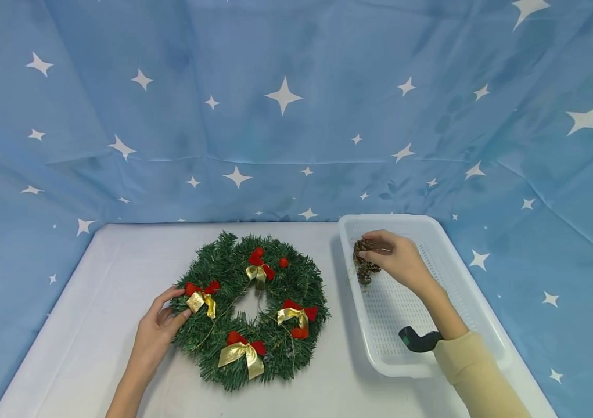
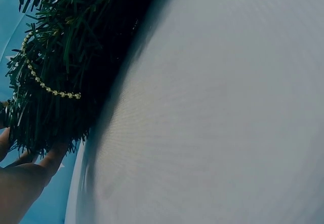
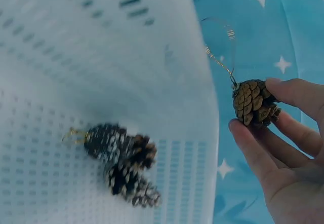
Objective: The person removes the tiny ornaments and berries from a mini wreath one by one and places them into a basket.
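A green tinsel wreath (image 1: 291, 278) lies flat on the white table, trimmed with several red and gold bows (image 1: 244, 351), red berries and a gold bead string (image 2: 38, 79). My left hand (image 1: 152, 331) grips the wreath's left edge, thumb on top beside a bow and fingers at the rim. Over the left side of a white plastic basket (image 1: 387, 367), my right hand (image 1: 401, 261) pinches a brown pine cone (image 3: 250, 102) between thumb and fingers. A thin gold loop (image 3: 223, 62) hangs from this cone. More pine cones (image 3: 109, 143), some white-tipped, lie in the basket below.
The basket stands right of the wreath, with raised walls and a perforated floor. A black strap device (image 1: 419, 339) sits on my right wrist. Behind the white table (image 1: 134, 249) hangs a blue cloth (image 1: 286, 139) with white stars.
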A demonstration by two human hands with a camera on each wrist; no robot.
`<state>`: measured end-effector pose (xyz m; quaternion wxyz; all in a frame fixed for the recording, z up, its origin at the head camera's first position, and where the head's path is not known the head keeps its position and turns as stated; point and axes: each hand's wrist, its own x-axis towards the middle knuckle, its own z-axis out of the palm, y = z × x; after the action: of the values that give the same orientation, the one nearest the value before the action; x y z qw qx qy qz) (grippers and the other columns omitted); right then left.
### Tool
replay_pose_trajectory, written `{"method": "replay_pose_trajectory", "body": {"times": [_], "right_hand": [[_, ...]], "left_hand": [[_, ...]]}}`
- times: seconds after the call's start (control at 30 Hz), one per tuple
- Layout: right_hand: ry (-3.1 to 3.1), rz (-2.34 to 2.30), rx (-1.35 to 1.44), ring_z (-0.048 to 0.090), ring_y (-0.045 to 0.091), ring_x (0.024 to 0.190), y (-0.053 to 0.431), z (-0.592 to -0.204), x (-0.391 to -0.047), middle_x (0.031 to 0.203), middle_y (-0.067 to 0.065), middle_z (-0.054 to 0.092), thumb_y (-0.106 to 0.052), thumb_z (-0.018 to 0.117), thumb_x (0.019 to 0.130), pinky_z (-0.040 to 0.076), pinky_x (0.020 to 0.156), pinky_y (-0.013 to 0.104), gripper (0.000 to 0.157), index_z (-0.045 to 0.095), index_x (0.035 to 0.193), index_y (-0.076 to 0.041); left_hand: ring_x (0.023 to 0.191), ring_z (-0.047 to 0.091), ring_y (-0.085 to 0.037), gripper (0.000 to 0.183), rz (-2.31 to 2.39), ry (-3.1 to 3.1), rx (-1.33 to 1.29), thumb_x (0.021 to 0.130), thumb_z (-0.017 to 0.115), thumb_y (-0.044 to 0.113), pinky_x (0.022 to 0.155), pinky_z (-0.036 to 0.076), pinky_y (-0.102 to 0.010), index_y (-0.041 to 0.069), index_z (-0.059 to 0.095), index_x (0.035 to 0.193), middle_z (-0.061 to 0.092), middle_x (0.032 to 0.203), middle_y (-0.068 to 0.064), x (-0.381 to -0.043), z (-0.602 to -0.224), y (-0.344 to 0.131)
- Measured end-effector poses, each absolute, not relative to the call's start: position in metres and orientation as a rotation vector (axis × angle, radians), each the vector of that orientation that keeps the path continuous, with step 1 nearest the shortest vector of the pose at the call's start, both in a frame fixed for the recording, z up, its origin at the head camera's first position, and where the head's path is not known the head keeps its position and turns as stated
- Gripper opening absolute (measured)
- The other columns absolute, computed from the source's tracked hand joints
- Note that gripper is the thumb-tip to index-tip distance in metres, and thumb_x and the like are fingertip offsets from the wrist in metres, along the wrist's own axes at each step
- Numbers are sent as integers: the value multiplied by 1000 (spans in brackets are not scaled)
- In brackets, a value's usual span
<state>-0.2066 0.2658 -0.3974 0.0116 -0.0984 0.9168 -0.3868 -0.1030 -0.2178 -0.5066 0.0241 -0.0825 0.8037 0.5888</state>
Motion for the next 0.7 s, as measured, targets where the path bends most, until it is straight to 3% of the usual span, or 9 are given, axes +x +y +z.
{"method": "replay_pose_trajectory", "body": {"times": [0.23, 0.7], "right_hand": [[2864, -1167, -226, 64, 41, 124, 294, -403, -215, 135, 20, 66, -34, 73, 98, 58, 98, 56, 51, 61, 139, -6], [2932, -1012, -152, 64, 48, 119, 331, -417, -233, 132, 31, 63, -24, 71, 99, 58, 93, 58, 49, 59, 136, 6]], "left_hand": [[151, 28, -50, 58, 1832, 2476, -248, 102, 68, 29, 120, 32, -64, 15, 44, 153, 19, 171, -12, -102, -508, -219], [151, 28, -50, 57, 1847, 2462, -251, 102, 68, 28, 121, 31, -64, 14, 45, 152, 19, 171, -12, -103, -506, -218]]}}
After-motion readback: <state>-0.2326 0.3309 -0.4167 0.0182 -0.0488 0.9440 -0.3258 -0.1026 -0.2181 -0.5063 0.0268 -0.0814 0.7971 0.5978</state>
